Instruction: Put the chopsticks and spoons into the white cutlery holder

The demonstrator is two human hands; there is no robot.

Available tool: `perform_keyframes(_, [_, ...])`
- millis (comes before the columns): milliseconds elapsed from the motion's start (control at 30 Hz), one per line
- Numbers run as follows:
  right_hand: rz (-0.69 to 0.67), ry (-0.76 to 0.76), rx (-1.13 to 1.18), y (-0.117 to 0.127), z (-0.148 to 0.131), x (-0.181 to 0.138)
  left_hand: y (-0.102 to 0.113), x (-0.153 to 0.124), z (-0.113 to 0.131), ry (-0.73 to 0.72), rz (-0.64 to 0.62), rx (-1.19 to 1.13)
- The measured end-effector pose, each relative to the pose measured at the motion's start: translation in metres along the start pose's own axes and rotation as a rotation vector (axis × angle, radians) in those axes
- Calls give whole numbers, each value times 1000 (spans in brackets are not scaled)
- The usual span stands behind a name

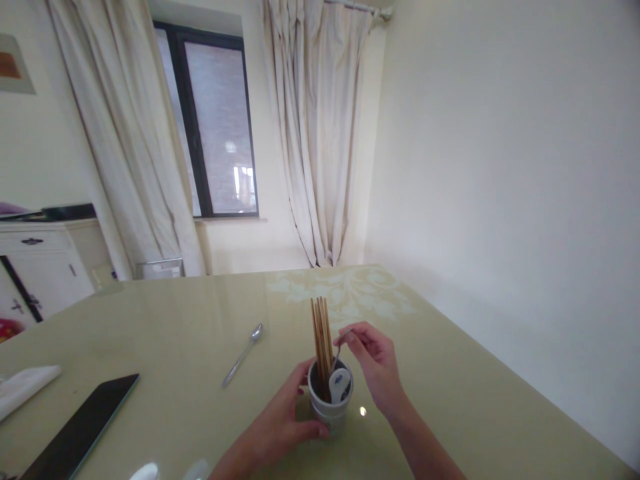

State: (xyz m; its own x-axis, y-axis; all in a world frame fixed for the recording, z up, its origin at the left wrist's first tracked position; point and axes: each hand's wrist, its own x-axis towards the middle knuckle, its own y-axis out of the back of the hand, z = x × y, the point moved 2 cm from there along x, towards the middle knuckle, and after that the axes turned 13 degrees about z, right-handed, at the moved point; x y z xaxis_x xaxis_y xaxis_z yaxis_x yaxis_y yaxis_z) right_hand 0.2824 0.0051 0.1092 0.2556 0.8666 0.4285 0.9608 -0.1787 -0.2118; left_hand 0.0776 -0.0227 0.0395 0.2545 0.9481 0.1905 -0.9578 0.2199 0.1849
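A white cup (331, 407) stands on the glossy green table (190, 333) near its front edge. Several wooden chopsticks (321, 337) stick up out of it, and a white ceramic spoon (339, 385) leans inside. My left hand (287, 413) is wrapped round the cup's left side. My right hand (373, 360) pinches the thin handle of a metal spoon (339, 348) that dips into the cup. Another metal spoon (243, 355) lies flat on the table, to the left of the cup and apart from both hands.
A dark tablet (83, 427) lies at the front left, with a folded white cloth (25, 387) beyond it. A white cabinet (40, 267) stands far left. Curtains and a window fill the back; a bare wall runs along the right.
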Motion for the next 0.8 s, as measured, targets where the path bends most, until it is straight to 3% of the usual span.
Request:
perform_keyframes(100, [-69, 147, -211, -1, 3, 1, 2, 1, 1, -28, -11, -23])
perform_keyframes(200, [-101, 229, -282, -2, 6, 2, 5, 1, 1, -43, -44, -36])
perform_keyframes(333, [56, 220, -258, 3, 11, 6, 22, 4, -2, -43, -40, 42])
perform_keyframes(400, [155, 157, -219, 7, 18, 10, 40, 9, -8, -46, 100, 169])
perform_keyframes(500, [248, 19, -133, 10, 33, 14, 75, 15, -22, -35, 483, 534])
perform_keyframes(600, [233, -131, -119, 7, 51, 14, 105, 13, -34, 71, 757, 1007])
perform_keyframes(700, [104, -258, -110, 0, 64, 9, 116, 10, -43, 190, 753, 1226])
perform_keyframes(800, [7, -337, -68, -8, 71, 3, 106, 14, -45, 182, 690, 1118])
